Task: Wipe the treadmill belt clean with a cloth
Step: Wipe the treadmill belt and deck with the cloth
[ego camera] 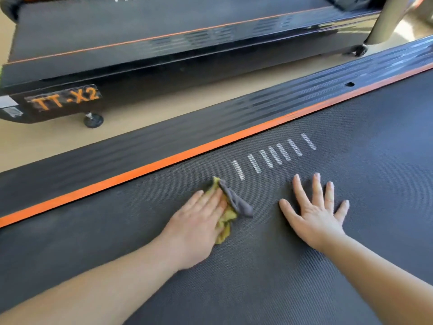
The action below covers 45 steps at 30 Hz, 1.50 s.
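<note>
The dark textured treadmill belt (269, 266) fills the lower half of the head view, with several white dashes (274, 156) printed on it. A crumpled yellow and grey cloth (232, 207) lies on the belt, mostly under my left hand (199, 226), whose straight fingers press it flat. To its right, my right hand (314, 212) rests palm down on the bare belt with fingers spread, holding nothing.
An orange stripe (164, 160) and a ribbed black side rail (210, 123) border the belt's far edge. Beyond a strip of beige floor (145, 109) stands a second treadmill (117, 43) labelled TT-X2, on small wheels (93, 120).
</note>
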Motion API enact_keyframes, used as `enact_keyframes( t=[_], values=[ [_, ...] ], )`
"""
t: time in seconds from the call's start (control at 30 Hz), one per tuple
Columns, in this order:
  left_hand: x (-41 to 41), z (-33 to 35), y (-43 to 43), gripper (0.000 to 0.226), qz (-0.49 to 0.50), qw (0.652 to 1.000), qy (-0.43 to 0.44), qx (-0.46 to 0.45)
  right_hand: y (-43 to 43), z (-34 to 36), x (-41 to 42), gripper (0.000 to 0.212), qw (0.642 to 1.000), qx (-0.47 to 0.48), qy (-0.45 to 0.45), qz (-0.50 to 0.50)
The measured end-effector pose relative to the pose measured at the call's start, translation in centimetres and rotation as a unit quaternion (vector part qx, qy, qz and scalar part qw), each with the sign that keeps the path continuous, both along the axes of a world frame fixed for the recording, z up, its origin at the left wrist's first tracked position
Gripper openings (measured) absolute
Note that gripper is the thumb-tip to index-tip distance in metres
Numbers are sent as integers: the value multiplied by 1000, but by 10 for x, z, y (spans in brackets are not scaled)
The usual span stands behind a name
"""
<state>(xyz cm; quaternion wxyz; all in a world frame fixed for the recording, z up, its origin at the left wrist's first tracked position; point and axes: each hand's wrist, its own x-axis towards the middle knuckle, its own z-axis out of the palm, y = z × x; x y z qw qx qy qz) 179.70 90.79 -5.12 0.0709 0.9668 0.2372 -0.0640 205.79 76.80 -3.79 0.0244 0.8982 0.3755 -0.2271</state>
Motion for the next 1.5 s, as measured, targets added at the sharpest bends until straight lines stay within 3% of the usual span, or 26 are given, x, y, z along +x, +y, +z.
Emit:
enact_keyframes(
  t=[0.1, 0.17, 0.23, 0.3, 0.37, 0.47, 0.53, 0.6, 0.67, 0.73, 0.8, 0.9, 0.97, 1.0, 1.07, 1.1, 1.13, 1.2, 1.27, 1.3, 1.43, 1.5],
  values=[
    [1, 9, 23, 71, 183, 982, 46, -23, -6, 15, -22, 82, 998, 19, -5, 65],
    [3, 5, -14, 68, 139, 990, 8, -30, -8, 22, -43, 97, 996, -9, 21, 89],
    [-7, 11, -52, 65, -12, 996, 17, -81, -9, 23, -57, 113, 994, -65, 28, 83],
    [-13, 10, -36, 63, -112, 992, 33, -52, -9, 20, -63, 119, 994, -84, 14, 69],
    [-1, 6, 4, 63, -68, 996, 42, 27, -9, 21, -63, 118, 996, -71, 16, 45],
    [20, 9, 26, 65, 138, 990, 41, -16, -9, 21, -66, 119, 996, -78, 37, 30],
    [36, 9, -5, 67, 119, 992, -3, -37, -9, 22, -65, 120, 997, -70, 41, 19],
    [31, 9, -38, 65, -18, 997, 6, -75, -8, 23, -64, 120, 997, -69, 42, 20],
    [21, 6, -33, 63, -115, 993, 21, -31, -9, 23, -65, 120, 997, -61, 37, 22],
    [24, 2, 1, 64, -68, 996, 26, 52, -10, 22, -65, 120, 997, -60, 30, 28],
    [28, 8, 30, 67, 60, 997, 42, 32, -11, 24, -64, 120, 997, -68, 30, 30],
    [27, 5, 19, 70, 29, 991, -32, -124, -10, 24, -65, 121, 998, -55, 32, 26],
    [25, 12, 3, 64, 47, 952, -129, -273, -8, 24, -66, 121, 998, -56, 31, 28],
    [25, 16, 1, 61, 93, 931, -177, -306, -8, 24, -65, 121, 997, -62, 31, 29],
    [28, 18, 6, 40, 193, 901, -267, -283, -8, 24, -65, 121, 997, -70, 31, 27],
    [30, 20, 9, 25, 214, 908, -272, -236, -9, 24, -65, 121, 997, -70, 31, 28],
    [33, 21, 11, 30, 201, 931, -240, -186, -8, 24, -65, 121, 997, -68, 36, 27],
    [41, 18, 11, 76, 150, 972, -102, -150, -8, 26, -66, 120, 996, -65, 50, 27],
    [51, 18, 3, 96, 164, 974, -12, -158, -5, 31, -64, 107, 994, -64, 85, 12],
    [55, 18, -2, 91, 180, 969, -13, -166, -3, 34, -61, 93, 992, -59, 111, -1],
    [60, 26, -17, 22, 178, 935, -164, -259, 2, 51, -61, 8, 960, 37, 254, -109],
    [55, 38, -23, 16, 187, 902, -208, -328, -2, 55, -65, 27, 953, 91, 274, -96]
  ],
)
